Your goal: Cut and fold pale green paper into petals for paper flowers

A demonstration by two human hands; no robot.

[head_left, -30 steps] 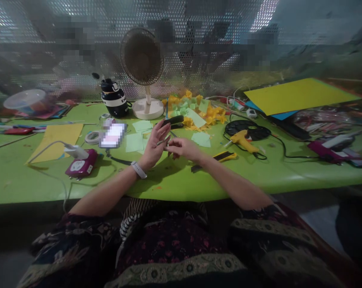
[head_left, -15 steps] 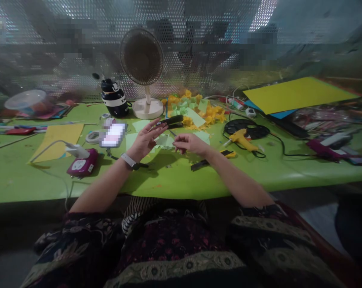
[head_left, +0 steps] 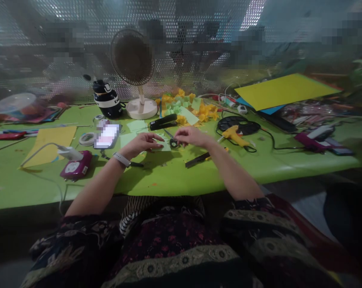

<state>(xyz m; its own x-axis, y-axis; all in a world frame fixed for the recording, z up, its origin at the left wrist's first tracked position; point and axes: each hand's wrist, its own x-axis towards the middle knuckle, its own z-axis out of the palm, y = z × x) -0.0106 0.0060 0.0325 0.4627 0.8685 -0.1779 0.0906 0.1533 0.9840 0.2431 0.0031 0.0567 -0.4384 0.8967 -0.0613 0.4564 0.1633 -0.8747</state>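
Observation:
My left hand (head_left: 141, 145), with a pale watch strap (head_left: 121, 159) on the wrist, is low over light green paper pieces (head_left: 164, 148). Its fingers are stretched and slightly apart, by the edge of one piece; I see no firm grip. My right hand (head_left: 191, 137) has its fingers curled at the dark handles of small scissors (head_left: 173, 143), whose blades point away and to the left. Some of the fingertips are hidden. Behind the hands lies a black stapler (head_left: 163, 122). A cutter with a dark blade and yellow end (head_left: 197, 160) lies below my right forearm.
Yellow paper flowers (head_left: 203, 113) are heaped at the back. A fan (head_left: 141, 107) and a dark bottle (head_left: 107, 100) stand left of them. A yellow glue gun (head_left: 236, 136) lies right, near a purple stapler-like object (head_left: 313, 142). A phone (head_left: 107, 136) and purple power adapter (head_left: 75, 166) are left.
My left hand has come down from its raised, spread pose toward the green paper. The scissors' handles now show beside my right fingers. The whole view has shifted slightly.

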